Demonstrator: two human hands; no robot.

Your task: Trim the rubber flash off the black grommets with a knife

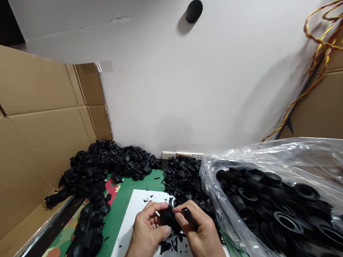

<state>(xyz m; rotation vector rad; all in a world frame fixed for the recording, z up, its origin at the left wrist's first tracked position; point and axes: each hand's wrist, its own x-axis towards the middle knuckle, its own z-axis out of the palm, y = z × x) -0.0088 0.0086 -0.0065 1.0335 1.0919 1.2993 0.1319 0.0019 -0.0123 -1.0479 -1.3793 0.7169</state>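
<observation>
My left hand (146,228) is closed around a black ribbed rubber bellows (169,219), thumb on the near side and fingertips on its top edge. My right hand (203,232) grips a slim tool with a black handle (189,217), whose end sticks up between thumb and forefinger. Its working tip is hidden at the right side of the bellows, so I cannot tell its kind. Both hands meet over a white board (125,221). Thin black rubber scraps (171,245) lie scattered on the board under the bellows.
Heaped ribbed rubber parts (107,164) spread along the left and back. A pile of black scraps (184,178) lies behind my hands. At right, a clear plastic bag (211,171) holds more bellows (268,200). Cardboard (48,85) stands left; a power strip (169,155) sits by the wall.
</observation>
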